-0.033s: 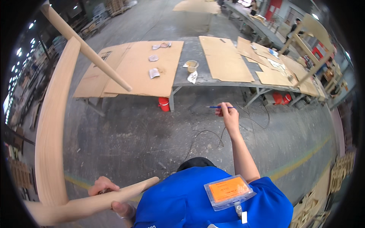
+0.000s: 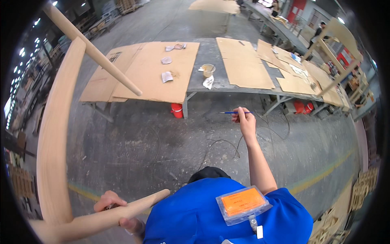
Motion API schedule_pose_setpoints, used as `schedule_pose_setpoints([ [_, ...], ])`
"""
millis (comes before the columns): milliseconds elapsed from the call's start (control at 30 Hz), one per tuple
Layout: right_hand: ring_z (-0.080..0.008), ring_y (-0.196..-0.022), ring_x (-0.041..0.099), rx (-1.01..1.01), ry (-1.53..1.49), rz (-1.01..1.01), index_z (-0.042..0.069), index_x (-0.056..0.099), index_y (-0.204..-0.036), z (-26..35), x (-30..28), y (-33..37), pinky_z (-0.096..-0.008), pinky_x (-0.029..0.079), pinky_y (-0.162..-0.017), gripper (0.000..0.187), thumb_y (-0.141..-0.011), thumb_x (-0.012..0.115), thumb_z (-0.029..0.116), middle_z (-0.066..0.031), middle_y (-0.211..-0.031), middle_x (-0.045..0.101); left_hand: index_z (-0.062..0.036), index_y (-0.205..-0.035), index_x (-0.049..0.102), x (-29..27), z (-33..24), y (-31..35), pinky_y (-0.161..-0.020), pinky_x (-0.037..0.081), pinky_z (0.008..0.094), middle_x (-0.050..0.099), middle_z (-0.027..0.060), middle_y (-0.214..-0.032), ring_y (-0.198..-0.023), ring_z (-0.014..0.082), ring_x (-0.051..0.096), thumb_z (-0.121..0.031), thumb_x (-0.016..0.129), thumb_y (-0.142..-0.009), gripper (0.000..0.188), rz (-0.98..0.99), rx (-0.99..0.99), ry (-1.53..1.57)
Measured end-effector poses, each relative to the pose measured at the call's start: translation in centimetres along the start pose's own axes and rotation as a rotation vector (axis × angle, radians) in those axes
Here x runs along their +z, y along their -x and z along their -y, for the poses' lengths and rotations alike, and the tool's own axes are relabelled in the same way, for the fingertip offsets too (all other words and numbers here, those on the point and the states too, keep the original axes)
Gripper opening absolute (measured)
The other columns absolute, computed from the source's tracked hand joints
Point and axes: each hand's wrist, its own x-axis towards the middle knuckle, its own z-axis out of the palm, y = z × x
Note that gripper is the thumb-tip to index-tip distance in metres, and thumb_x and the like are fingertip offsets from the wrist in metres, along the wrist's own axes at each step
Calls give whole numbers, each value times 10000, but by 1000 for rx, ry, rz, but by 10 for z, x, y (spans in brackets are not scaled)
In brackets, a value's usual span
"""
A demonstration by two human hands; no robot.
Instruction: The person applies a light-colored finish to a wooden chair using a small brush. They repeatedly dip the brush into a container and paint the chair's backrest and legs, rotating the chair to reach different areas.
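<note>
My left hand [image 2: 109, 201] is wrapped around a round, pale wooden leg of a chair-like frame [image 2: 55, 134] at the lower left. Its fingers show beyond the leg and the thumb on the near side; the palm is hidden. The frame has a broad flat rail joining that leg to another round leg, which slants up at the far left. In front of me, above the floor, my right hand [image 2: 246, 122] pinches a thin blue paintbrush [image 2: 232, 112]. The brush lies nearly level, its tip pointing left and touching nothing.
Ahead stands a grey table [image 2: 211, 85] with cardboard sheets [image 2: 156, 89], crumpled cloths and a small cup [image 2: 208, 70]. A red bucket [image 2: 176, 110] sits beneath it. On the right a wooden chair [image 2: 335, 49] rests on cardboard. A cable [image 2: 223, 140] loops across the floor.
The view has shifted very slightly, so the table appears a little farther right. Both hands keep the same holds, and the brush has barely moved.
</note>
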Motion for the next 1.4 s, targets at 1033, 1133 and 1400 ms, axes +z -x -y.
schedule_pose_setpoints([
  [1033, -423, -1010, 715, -70, 690, 67, 90, 789, -1070, -216, 183, -543, -529, 556, -883, 314, -1019, 626, 353, -195, -1056, 748, 61, -1317, 661, 27, 3, 29, -955, 523, 436, 700, 228, -1244, -1088, 320, 665, -321, 508, -1130, 452, -1031, 26, -1214],
  [1133, -439, -985, 668, -398, 495, -82, 46, 728, -1038, -188, 175, -566, -537, 537, -834, 269, -1032, 628, 295, -200, -1069, 662, 60, -1316, 659, 39, 17, 20, -952, 523, 434, 698, 226, -1239, -1084, 318, 663, -328, 506, -1129, 457, -1047, 5, -1161],
  [1400, -376, -1023, 705, -314, 1100, 363, 70, 712, -1084, -217, 177, -590, -484, 590, -870, 157, -974, 654, 166, -174, -1106, 687, 58, -1312, 652, 62, 33, 2, -947, 521, 431, 691, 221, -1225, -1075, 315, 658, -346, 501, -1125, 470, -1025, -53, -1111],
])
